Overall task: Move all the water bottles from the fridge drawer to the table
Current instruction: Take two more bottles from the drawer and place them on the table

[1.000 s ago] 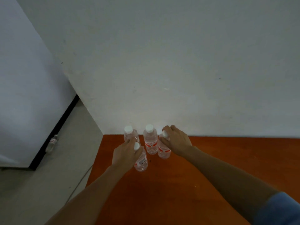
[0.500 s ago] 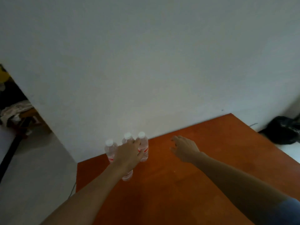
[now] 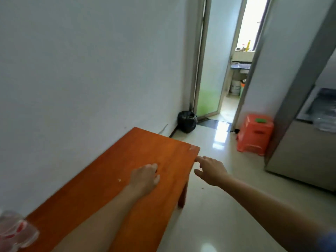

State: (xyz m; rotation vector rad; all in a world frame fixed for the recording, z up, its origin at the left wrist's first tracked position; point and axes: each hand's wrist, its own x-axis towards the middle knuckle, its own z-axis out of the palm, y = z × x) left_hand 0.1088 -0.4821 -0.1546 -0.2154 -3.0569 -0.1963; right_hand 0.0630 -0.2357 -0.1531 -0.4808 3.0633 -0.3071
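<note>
The orange wooden table (image 3: 112, 171) stretches along the white wall. Clear water bottles (image 3: 16, 231) with red-and-white labels stand at its near left end, blurred and cut off by the frame's lower left corner. My left hand (image 3: 145, 177) hovers over the tabletop, fingers loosely curled, holding nothing. My right hand (image 3: 211, 170) is stretched out past the table's right edge over the floor, fingers spread and empty. At the right edge stands the grey fridge (image 3: 305, 150), with its open drawer (image 3: 321, 113) showing clear contents that I cannot make out.
An orange plastic stool (image 3: 254, 135) with a green item on top stands on the glossy floor beside the fridge. A black rubbish bag (image 3: 187, 123) sits by the wall at an open doorway (image 3: 232, 73).
My view has swung right from the bottles toward the fridge. Both hands have let go of the bottles and moved right, now empty.
</note>
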